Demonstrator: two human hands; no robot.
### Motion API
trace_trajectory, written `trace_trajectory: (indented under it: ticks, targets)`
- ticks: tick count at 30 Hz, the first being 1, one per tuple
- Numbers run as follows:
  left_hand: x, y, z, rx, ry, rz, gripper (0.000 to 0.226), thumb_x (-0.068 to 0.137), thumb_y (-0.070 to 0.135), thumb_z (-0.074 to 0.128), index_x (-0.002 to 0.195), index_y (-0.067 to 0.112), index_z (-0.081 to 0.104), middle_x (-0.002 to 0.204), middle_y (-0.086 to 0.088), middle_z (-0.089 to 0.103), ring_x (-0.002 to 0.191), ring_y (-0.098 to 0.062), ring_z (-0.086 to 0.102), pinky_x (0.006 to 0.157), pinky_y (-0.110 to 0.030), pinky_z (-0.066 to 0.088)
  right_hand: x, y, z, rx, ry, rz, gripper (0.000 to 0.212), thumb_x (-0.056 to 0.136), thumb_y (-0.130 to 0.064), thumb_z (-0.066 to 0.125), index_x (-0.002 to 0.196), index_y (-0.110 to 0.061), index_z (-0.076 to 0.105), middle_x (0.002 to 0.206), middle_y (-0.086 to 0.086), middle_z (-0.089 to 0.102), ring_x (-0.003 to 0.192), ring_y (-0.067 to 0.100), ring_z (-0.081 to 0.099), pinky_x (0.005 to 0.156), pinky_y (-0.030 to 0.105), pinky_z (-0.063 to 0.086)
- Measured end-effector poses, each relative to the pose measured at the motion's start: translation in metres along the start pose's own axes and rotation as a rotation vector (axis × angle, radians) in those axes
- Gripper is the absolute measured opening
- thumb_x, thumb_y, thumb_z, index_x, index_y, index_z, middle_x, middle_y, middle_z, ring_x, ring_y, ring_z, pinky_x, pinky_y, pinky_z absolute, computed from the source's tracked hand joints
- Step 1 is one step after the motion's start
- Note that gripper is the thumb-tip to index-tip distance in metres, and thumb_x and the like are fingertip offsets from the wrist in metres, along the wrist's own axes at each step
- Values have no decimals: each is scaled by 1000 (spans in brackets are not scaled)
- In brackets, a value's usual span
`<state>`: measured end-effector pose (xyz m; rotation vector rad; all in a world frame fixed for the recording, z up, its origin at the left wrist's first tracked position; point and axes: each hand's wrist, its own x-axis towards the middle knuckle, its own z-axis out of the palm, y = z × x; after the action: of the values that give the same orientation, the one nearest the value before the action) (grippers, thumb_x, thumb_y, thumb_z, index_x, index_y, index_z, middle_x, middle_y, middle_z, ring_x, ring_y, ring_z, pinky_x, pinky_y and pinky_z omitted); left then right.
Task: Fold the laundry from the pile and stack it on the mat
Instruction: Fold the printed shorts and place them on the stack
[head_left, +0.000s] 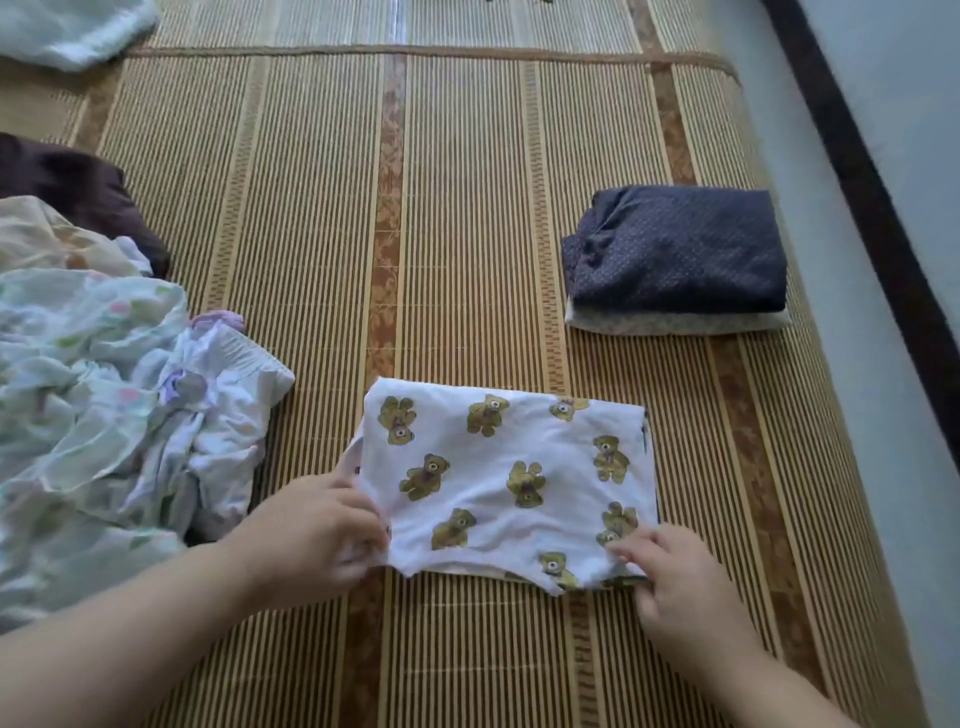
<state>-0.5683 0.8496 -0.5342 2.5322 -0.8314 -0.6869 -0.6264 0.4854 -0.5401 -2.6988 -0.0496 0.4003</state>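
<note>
A white garment printed with green teddy bears (504, 478) lies folded flat on the striped bamboo mat (322, 218), near me in the middle. My left hand (317, 535) grips its near left corner, fingers curled into the cloth. My right hand (675, 577) pinches its near right corner. The laundry pile (104, 405), pale crumpled cloth with pastel prints, lies at the left. A stack of folded pieces (675, 260), dark blue dotted cloth on top of a pale one, sits on the mat at the right.
A dark brown cushion (72, 192) lies behind the pile at the left. A pale blue cloth (72, 26) sits at the far left corner. Grey floor and a dark strip (883, 208) run along the mat's right edge.
</note>
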Motion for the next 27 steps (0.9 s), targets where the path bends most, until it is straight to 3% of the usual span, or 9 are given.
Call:
trace_trajectory:
  ticks: [3,5,7,8,11,15,20,24,27]
  targets:
    - [18,8,-11,151,154,54,19,74,47,58,80,34,70,87,17,64,81,-10,57,80,-25,47,12,-31,2,108,157,36,47,72,-6,52,114,-14,69,112,4,63,108,16,53,94,39,49]
    - [41,12,-17,251,174,4,39,75,51,51,106,33,66,114,2,64,103,-23,60,91,-38,50,24,-62,7,208,46,146,54,86,-22,47,140,-19,46,144,12,42,135,22,35,111,40,31]
    - [62,10,-17,359,37,-99,70,77,63,44,143,40,33,156,-6,25,141,-29,28,113,-47,31,41,-90,16,187,-139,323,70,91,-48,46,151,-32,14,160,9,4,147,28,1,116,48,14]
    - [71,5,-14,381,-42,-144,83,79,68,42,149,42,6,160,-2,-5,147,-28,4,118,-47,16,50,-101,21,131,-214,399,78,88,-60,42,151,-35,3,160,8,-9,146,31,-11,114,53,9]
    - [72,-1,1,365,-177,-295,92,82,75,34,134,38,-31,153,-1,-33,142,-27,-27,119,-47,1,79,-114,32,-58,-281,402,89,80,-77,33,149,-38,-9,156,11,-24,141,39,-24,111,62,2]
    - [44,27,31,137,-138,-567,93,82,77,29,134,35,-36,150,-3,-41,138,-31,-34,117,-53,-4,121,-101,23,-298,-324,123,101,69,-85,42,146,-46,-9,156,7,-28,140,38,-27,110,65,0]
    - [29,101,69,-212,-117,-860,104,77,79,35,143,31,-29,145,-10,-46,133,-37,-40,114,-57,-6,172,-102,-3,-502,-495,-233,109,65,-71,67,145,-50,-5,152,2,-36,139,33,-32,112,60,-5]
    - [38,150,67,-476,-260,-926,112,73,76,46,145,30,-27,145,-11,-46,134,-37,-40,115,-54,-4,177,-112,-10,-567,-570,-348,107,69,-60,72,145,-53,-2,152,-1,-34,140,29,-31,115,56,-8]
    - [29,154,56,-499,-304,-907,112,70,73,50,147,31,-19,150,-6,-38,140,-32,-30,114,-55,-4,145,-107,-8,-441,-452,-409,86,78,-48,65,146,-48,13,159,0,-16,145,26,-18,116,58,0]
